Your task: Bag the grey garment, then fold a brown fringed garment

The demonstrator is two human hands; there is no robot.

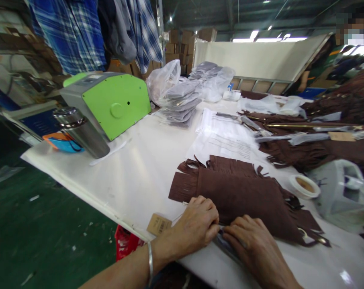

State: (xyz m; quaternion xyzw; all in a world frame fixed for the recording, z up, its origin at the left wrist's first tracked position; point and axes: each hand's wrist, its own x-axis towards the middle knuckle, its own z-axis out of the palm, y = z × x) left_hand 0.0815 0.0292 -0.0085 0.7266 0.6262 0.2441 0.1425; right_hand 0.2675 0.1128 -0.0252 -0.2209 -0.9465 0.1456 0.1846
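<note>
A dark brown fringed bag [242, 192] lies flat on the white table, with strips of fringe along its left and far edges. Both hands are at its near edge, thumbs close together. My left hand [197, 220] has its fingers curled and closed at that edge; its fingertips are partly hidden. Bent over the same edge, my right hand [254, 243] is closed around a narrow grey strip [227, 247] that looks wrapped in clear plastic. A tan cardboard tag [158, 224] with a barcode rests beside my left wrist. Metal rings [304, 235] show at the bag's right end.
A grey tape dispenser [340, 192] and a tape roll [304, 186] sit at right. More brown fringed pieces [305, 150] pile behind them. Printed plastic bags [225, 136] lie beyond the bag. A steel flask [82, 134] and a green machine [117, 104] stand at left.
</note>
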